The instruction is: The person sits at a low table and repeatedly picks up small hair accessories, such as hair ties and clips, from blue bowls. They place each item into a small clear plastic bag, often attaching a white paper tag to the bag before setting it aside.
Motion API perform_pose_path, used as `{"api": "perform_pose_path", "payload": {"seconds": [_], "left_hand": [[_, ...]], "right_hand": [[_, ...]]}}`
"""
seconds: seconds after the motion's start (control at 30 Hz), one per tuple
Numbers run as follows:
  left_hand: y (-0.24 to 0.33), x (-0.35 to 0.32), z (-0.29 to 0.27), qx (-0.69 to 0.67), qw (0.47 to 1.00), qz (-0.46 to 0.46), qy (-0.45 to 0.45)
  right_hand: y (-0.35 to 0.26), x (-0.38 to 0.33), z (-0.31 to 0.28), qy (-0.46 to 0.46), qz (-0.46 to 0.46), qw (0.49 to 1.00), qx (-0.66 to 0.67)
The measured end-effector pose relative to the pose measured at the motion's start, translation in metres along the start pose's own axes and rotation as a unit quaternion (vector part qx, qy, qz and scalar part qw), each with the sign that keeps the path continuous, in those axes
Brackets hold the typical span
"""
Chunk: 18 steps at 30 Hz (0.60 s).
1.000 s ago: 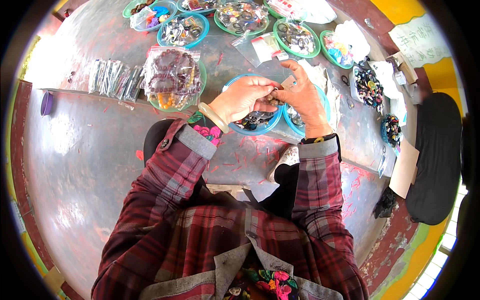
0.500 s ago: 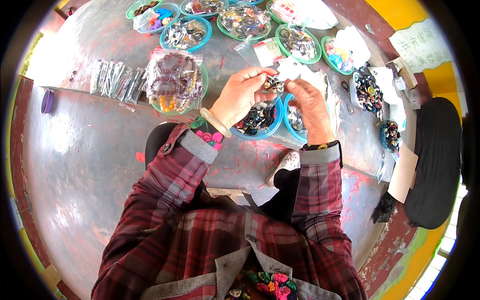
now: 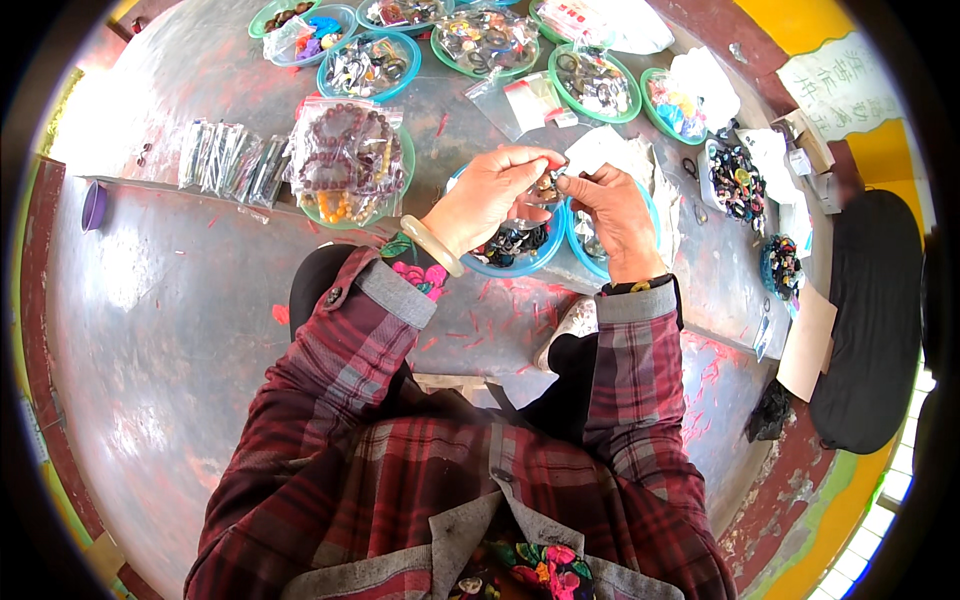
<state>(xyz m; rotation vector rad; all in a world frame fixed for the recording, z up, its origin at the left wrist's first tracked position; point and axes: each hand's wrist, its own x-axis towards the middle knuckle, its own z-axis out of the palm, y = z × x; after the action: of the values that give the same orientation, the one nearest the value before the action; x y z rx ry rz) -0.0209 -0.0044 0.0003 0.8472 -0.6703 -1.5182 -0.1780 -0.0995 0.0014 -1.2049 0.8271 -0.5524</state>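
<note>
A grey metal table (image 3: 180, 300), smeared with red paint marks, fills most of the view, and everything else is placed here against the blue bowl (image 3: 520, 250) of dark rings that sits near its middle. The person's plaid sleeves come up from below that bowl, with a pale bangle (image 3: 432, 245) on the left wrist just left of it. Left of the bowl lies a clear bag of dark red bead bracelets (image 3: 345, 150) on a green dish, and farther left a row of small clear packets (image 3: 230, 160). Beyond the bowl, toward the far edge, stand several green and blue dishes of small trinkets (image 3: 480, 40), with an empty clear zip bag (image 3: 525, 100) between them and the bowl. Right of the bowl is a white tray of dark buttons or beads (image 3: 735, 180).

Directly above the bowl, the left hand (image 3: 490, 195) and the right hand (image 3: 615, 205) meet. Both are curled, thumbs and forefingers pinched together on a small dark trinket (image 3: 548, 185) and what seems to be a small clear bag around it; the piece is too small to tell what it is.
</note>
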Motion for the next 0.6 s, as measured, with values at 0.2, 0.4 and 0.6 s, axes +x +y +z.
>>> {"api": "perform_pose_path", "payload": {"seconds": [0.2, 0.4, 0.6], "left_hand": [[-0.002, -0.002, 0.004, 0.054, 0.998, 0.013, 0.020], [-0.011, 0.005, -0.004, 0.016, 0.999, 0.003, 0.038], [-0.009, 0.007, -0.003, 0.084, 0.994, 0.012, 0.065]], "right_hand": [[-0.011, -0.007, 0.009, 0.037, -0.036, 0.993, -0.105], [-0.014, -0.009, 0.016, 0.053, -0.068, 0.983, -0.164], [-0.011, -0.006, 0.004, 0.010, -0.116, 0.989, -0.087]]}}
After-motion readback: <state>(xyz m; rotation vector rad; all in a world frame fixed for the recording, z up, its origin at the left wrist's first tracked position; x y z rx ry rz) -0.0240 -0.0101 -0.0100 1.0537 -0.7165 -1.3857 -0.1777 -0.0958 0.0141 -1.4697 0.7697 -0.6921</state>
